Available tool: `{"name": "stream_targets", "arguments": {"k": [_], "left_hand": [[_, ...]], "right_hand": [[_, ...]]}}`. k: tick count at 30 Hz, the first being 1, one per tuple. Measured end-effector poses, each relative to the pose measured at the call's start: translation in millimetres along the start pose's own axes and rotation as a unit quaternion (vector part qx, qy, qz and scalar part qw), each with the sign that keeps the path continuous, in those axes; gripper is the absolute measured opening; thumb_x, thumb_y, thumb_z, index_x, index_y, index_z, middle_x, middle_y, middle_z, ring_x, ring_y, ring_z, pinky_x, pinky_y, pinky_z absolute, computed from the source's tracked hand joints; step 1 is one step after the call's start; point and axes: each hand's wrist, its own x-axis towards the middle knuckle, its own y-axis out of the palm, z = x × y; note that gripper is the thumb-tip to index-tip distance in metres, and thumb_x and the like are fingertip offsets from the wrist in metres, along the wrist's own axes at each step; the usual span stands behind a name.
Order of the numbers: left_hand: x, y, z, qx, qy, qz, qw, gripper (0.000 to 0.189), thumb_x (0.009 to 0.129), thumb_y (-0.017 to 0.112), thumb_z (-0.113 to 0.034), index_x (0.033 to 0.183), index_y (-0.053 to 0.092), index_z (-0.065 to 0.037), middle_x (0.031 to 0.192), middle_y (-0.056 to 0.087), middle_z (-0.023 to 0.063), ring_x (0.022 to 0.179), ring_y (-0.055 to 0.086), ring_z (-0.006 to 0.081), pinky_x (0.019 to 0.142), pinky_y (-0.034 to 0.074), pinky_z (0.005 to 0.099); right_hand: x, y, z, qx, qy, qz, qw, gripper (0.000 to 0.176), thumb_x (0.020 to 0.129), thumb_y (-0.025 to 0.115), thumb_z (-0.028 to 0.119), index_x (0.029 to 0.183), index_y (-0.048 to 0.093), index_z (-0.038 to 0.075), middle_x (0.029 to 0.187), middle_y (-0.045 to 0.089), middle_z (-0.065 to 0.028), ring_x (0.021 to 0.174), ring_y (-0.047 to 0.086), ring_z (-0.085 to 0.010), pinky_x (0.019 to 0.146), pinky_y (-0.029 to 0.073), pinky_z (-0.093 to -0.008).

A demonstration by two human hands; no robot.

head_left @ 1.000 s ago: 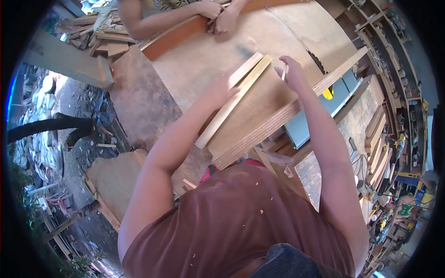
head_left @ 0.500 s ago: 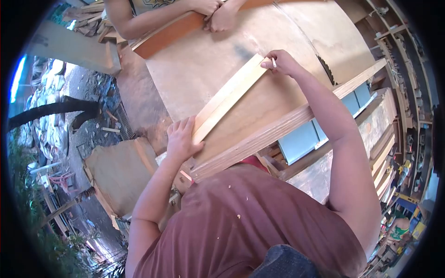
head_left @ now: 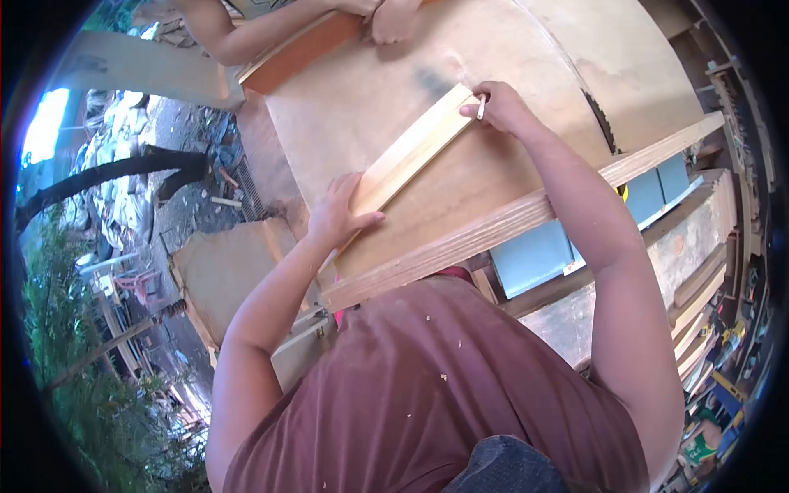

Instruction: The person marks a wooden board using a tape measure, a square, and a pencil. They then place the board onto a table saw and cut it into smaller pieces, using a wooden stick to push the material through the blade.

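A pale wooden strip [head_left: 415, 152] lies slantwise on the plywood saw table [head_left: 345, 99], a line running along its length. My left hand [head_left: 335, 212] is wrapped over its nearer part, thumb on the right side and fingers on the left. At the far end, my right hand [head_left: 500, 108] pinches the strip's corner. A slim white stick [head_left: 482, 107], possibly a cigarette, pokes out between the right fingers. To the right of that hand, a toothed saw blade [head_left: 600, 123] shows in a slot of the tabletop.
A thick plywood rail [head_left: 460, 242] runs along the table's near edge, close to my body. Across the table, another person's hands [head_left: 393, 20] rest by an orange-brown board [head_left: 296, 62]. Blue-grey panels [head_left: 530, 263] sit below the rail; stacked timber [head_left: 699, 312] stands at right.
My left hand has shifted up along the strip from its near end. My right hand stays at the far corner. The camera view has moved slightly.
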Motion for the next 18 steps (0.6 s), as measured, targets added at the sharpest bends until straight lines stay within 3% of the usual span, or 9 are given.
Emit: {"name": "stream_targets", "arguments": {"k": [5,7,9,11,15,17,18], "left_hand": [[1,1,13,-0.022,0.017,-0.021,0.999,0.086,0.068,0.082,-0.049,0.135,0.048,-0.006,0.135,0.052,0.0150,0.128,0.047,0.0355,0.104,0.042,0.0443],[-5,-8,17,-0.066,0.045,0.018,0.997,0.090,0.066,0.083,-0.048,0.138,0.047,-0.006,0.136,0.051,0.0144,0.129,0.046,0.0354,0.105,0.042,0.0437],[-29,-11,31,-0.050,0.032,0.006,0.998,0.094,0.066,0.083,-0.047,0.141,0.045,-0.007,0.138,0.049,0.0158,0.130,0.044,0.0362,0.105,0.041,0.0435],[-62,-12,44,0.059,0.049,-0.028,0.997,0.096,0.064,0.085,-0.044,0.142,0.044,-0.007,0.140,0.047,0.0172,0.131,0.043,0.0376,0.105,0.041,0.0444],[-100,-8,50,0.048,-0.011,-0.079,0.996,0.095,0.064,0.087,-0.036,0.143,0.044,-0.008,0.139,0.046,0.0176,0.129,0.044,0.0385,0.105,0.041,0.0451],[-101,2,48,-0.046,-0.070,-0.078,0.993,0.091,0.064,0.087,-0.026,0.143,0.046,-0.010,0.137,0.046,0.0170,0.126,0.046,0.0371,0.105,0.042,0.0441],[-101,6,48,-0.057,-0.058,-0.077,0.994,0.091,0.064,0.087,-0.026,0.143,0.046,-0.010,0.137,0.046,0.0170,0.126,0.046,0.0371,0.105,0.042,0.0441]], "right_hand": [[8,2,-5,0.004,0.007,0.021,1.000,0.040,0.080,0.082,0.027,0.107,0.071,0.001,0.077,0.067,-0.0084,0.064,0.063,-0.0150,0.061,0.054,-0.0297],[12,4,-12,0.002,-0.002,0.023,1.000,0.040,0.080,0.082,0.027,0.108,0.071,0.000,0.078,0.067,-0.0078,0.065,0.063,-0.0148,0.061,0.054,-0.0296],[15,6,-16,0.000,-0.011,0.027,1.000,0.041,0.080,0.082,0.026,0.109,0.071,0.000,0.078,0.067,-0.0072,0.067,0.063,-0.0145,0.061,0.055,-0.0295],[12,7,-15,0.058,0.007,0.014,0.998,0.041,0.080,0.082,0.025,0.110,0.070,0.000,0.081,0.068,-0.0060,0.071,0.063,-0.0128,0.061,0.055,-0.0293],[7,9,-6,0.056,0.026,0.023,0.998,0.042,0.081,0.081,0.024,0.112,0.069,-0.001,0.084,0.069,-0.0052,0.072,0.062,-0.0116,0.062,0.053,-0.0279],[3,6,-1,0.006,0.027,0.017,0.999,0.042,0.080,0.082,0.023,0.111,0.070,-0.002,0.084,0.069,-0.0057,0.071,0.061,-0.0111,0.063,0.051,-0.0267],[3,5,-5,0.011,0.020,0.008,1.000,0.041,0.080,0.082,0.023,0.111,0.070,-0.002,0.084,0.069,-0.0057,0.071,0.061,-0.0109,0.063,0.050,-0.0264]]}}
